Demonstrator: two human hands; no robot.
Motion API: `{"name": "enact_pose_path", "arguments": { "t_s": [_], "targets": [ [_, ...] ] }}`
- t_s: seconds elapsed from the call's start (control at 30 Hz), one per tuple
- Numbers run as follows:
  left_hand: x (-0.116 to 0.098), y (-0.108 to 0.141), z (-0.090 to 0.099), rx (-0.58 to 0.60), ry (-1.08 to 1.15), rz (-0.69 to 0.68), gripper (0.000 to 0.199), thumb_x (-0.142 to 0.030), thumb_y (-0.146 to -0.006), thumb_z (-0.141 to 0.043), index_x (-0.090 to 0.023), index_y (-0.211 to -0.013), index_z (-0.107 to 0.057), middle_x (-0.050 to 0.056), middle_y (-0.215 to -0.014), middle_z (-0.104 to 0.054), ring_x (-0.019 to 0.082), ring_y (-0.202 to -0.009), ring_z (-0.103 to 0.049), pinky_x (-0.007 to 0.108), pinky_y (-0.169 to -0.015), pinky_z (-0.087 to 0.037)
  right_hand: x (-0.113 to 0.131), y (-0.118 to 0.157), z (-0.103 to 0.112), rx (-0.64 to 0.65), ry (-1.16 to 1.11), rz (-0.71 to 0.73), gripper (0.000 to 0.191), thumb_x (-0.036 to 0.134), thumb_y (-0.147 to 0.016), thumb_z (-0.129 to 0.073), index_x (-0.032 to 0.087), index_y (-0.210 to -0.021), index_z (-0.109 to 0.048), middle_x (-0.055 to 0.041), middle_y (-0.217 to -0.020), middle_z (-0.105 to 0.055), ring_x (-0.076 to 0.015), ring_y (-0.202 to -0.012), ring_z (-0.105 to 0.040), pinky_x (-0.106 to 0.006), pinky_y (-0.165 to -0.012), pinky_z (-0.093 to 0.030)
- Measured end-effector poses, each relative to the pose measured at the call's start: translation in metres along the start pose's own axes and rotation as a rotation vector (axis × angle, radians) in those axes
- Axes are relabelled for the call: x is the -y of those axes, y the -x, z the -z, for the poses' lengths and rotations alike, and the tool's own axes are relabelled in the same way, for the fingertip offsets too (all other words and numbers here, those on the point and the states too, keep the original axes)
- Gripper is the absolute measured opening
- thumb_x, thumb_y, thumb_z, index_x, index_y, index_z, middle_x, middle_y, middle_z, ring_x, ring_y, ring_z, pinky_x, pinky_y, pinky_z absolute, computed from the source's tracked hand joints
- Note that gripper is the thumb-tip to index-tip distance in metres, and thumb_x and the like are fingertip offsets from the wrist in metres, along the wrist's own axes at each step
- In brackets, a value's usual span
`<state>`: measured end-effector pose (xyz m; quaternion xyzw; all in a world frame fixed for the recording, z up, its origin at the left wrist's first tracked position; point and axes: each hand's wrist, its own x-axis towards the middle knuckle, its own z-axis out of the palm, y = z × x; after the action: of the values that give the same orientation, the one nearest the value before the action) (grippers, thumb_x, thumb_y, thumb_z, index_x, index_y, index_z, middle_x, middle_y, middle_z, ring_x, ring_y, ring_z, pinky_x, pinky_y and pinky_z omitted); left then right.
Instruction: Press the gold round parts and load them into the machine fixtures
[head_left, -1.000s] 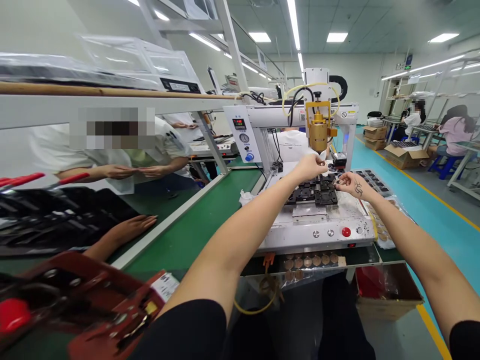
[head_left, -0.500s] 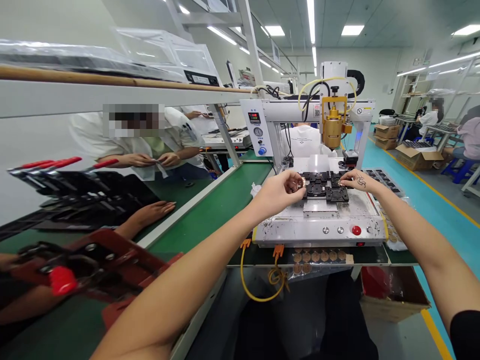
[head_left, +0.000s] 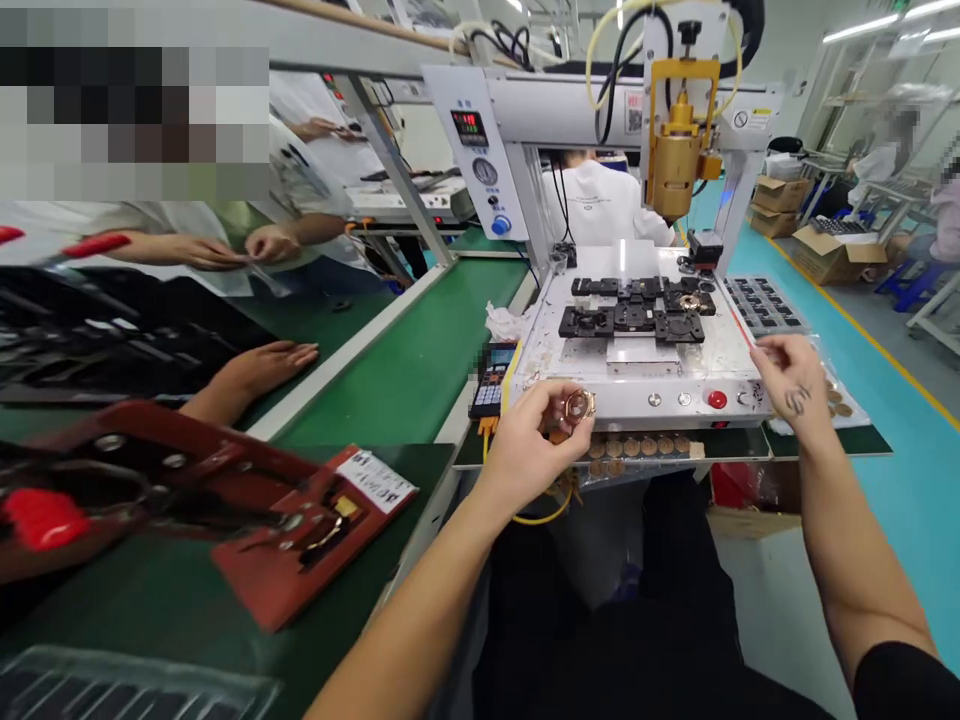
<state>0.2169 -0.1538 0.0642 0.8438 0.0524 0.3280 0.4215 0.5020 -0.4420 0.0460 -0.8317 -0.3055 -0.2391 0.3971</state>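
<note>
My left hand [head_left: 541, 425] is closed round a rose-gold watch case [head_left: 577, 406], held just in front of the white benchtop machine's base [head_left: 555, 375]. My right hand [head_left: 789, 378] is beside the base's right front corner, fingers curled and thumb side inward; what it pinches, if anything, cannot be made out. Black fixture blocks [head_left: 636, 317] lie in two rows on the machine's bed. Another rose-gold ring-shaped part [head_left: 688, 302] sits on the rear right block. Above the bed hangs the machine's brass-coloured head [head_left: 673, 160].
A black compartment tray [head_left: 766, 305] and bagged round copper-coloured discs [head_left: 838, 400] lie right of the machine. A calculator-like keypad [head_left: 492, 380] and crumpled tissue [head_left: 506, 322] are left. A red clamp fixture [head_left: 300, 530] and a co-worker's hand [head_left: 262, 370] occupy the left bench.
My left hand has drawn back from the fixture blocks with the watch case. My right hand has left the blocks and moved right and nearer. The view has tilted downward.
</note>
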Motion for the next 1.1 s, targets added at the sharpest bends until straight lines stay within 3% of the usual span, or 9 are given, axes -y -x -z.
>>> {"name": "enact_pose_path", "arguments": {
  "t_s": [0.13, 0.23, 0.3, 0.4, 0.47, 0.53, 0.7, 0.93, 1.1],
  "targets": [
    [0.025, 0.035, 0.000, 0.066, 0.098, 0.063, 0.030, -0.028, -0.089, -0.076, -0.020, -0.116, -0.067, 0.004, -0.096, -0.074, 0.016, -0.078, -0.071, 0.031, -0.077, -0.061, -0.011, 0.064, 0.014, -0.074, 0.041, -0.062, 0.038, 0.059, -0.093, -0.075, 0.022, -0.096, -0.068, -0.0069, -0.094, -0.062, -0.0264, -0.088, -0.059, -0.044, -0.085, -0.053],
    [0.040, 0.056, -0.007, 0.196, 0.110, 0.067, 0.030, -0.026, -0.087, -0.077, -0.020, -0.115, -0.068, 0.007, -0.106, -0.077, 0.019, -0.088, -0.075, 0.034, -0.084, -0.063, 0.003, 0.089, 0.000, -0.200, 0.098, -0.062, 0.038, 0.058, -0.095, -0.075, 0.021, -0.099, -0.068, -0.0089, -0.096, -0.062, -0.0297, -0.094, -0.059, -0.050, -0.094, -0.052],
    [0.050, 0.070, -0.014, 0.318, 0.107, 0.049, 0.029, -0.025, -0.086, -0.078, -0.021, -0.113, -0.068, 0.012, -0.122, -0.078, 0.024, -0.109, -0.078, 0.039, -0.096, -0.064, 0.026, 0.107, -0.018, -0.199, 0.060, -0.002, 0.027, 0.048, -0.099, -0.074, 0.022, -0.103, -0.068, -0.0105, -0.097, -0.065, -0.0306, -0.096, -0.060, -0.052, -0.097, -0.051],
    [0.071, 0.084, -0.029, 0.466, 0.081, 0.021, 0.031, -0.023, -0.083, -0.080, -0.023, -0.111, -0.067, 0.015, -0.145, -0.073, 0.032, -0.147, -0.063, 0.052, -0.123, -0.051, 0.068, 0.139, -0.055, 0.147, -0.177, 0.183, 0.011, 0.031, -0.108, -0.062, 0.024, -0.107, -0.070, -0.0117, -0.102, -0.071, -0.0296, -0.099, -0.064, -0.048, -0.095, -0.054],
    [0.086, 0.087, -0.039, 0.527, 0.054, 0.019, 0.033, -0.022, -0.083, -0.081, -0.023, -0.111, -0.066, 0.015, -0.153, -0.069, 0.033, -0.157, -0.053, 0.057, -0.134, -0.037, 0.089, 0.156, -0.083, 0.386, -0.258, 0.297, 0.020, 0.024, -0.112, -0.052, 0.024, -0.117, -0.072, -0.0126, -0.110, -0.073, -0.0291, -0.104, -0.066, -0.047, -0.096, -0.057],
    [0.098, 0.085, -0.046, 0.560, 0.041, 0.026, 0.034, -0.022, -0.082, -0.082, -0.024, -0.112, -0.065, 0.015, -0.156, -0.067, 0.032, -0.159, -0.050, 0.059, -0.139, -0.027, 0.099, 0.165, -0.107, 0.462, -0.246, 0.341, 0.024, 0.023, -0.113, -0.050, 0.022, -0.122, -0.073, -0.0143, -0.111, -0.073, -0.0301, -0.106, -0.066, -0.047, -0.097, -0.058],
    [0.105, 0.076, -0.053, 0.571, 0.080, 0.047, 0.030, -0.024, -0.083, -0.080, -0.022, -0.110, -0.067, 0.016, -0.158, -0.066, 0.031, -0.159, -0.051, 0.054, -0.140, -0.024, 0.085, 0.168, -0.133, 0.458, -0.186, 0.409, 0.023, 0.033, -0.110, -0.062, 0.019, -0.118, -0.079, -0.0150, -0.105, -0.071, -0.0315, -0.099, -0.064, -0.046, -0.090, -0.058],
    [0.097, 0.067, -0.047, 0.668, 0.082, 0.111, 0.027, -0.027, -0.083, -0.080, -0.022, -0.107, -0.070, 0.016, -0.167, -0.057, 0.032, -0.167, -0.039, 0.051, -0.140, -0.023, 0.060, 0.191, -0.151, 0.366, -0.209, 0.458, 0.027, 0.022, -0.111, -0.057, 0.021, -0.121, -0.082, -0.0151, -0.105, -0.079, -0.0269, -0.089, -0.065, -0.044, -0.083, -0.055],
    [0.092, 0.061, -0.042, 0.697, 0.079, 0.166, 0.026, -0.028, -0.083, -0.081, -0.023, -0.106, -0.071, 0.013, -0.165, -0.060, 0.032, -0.166, -0.039, 0.050, -0.137, -0.029, 0.052, 0.210, -0.145, 0.415, -0.317, 0.490, 0.023, 0.024, -0.109, -0.061, 0.026, -0.109, -0.084, -0.0101, -0.101, -0.082, -0.0231, -0.085, -0.070, -0.039, -0.075, -0.055]
  ]
}}
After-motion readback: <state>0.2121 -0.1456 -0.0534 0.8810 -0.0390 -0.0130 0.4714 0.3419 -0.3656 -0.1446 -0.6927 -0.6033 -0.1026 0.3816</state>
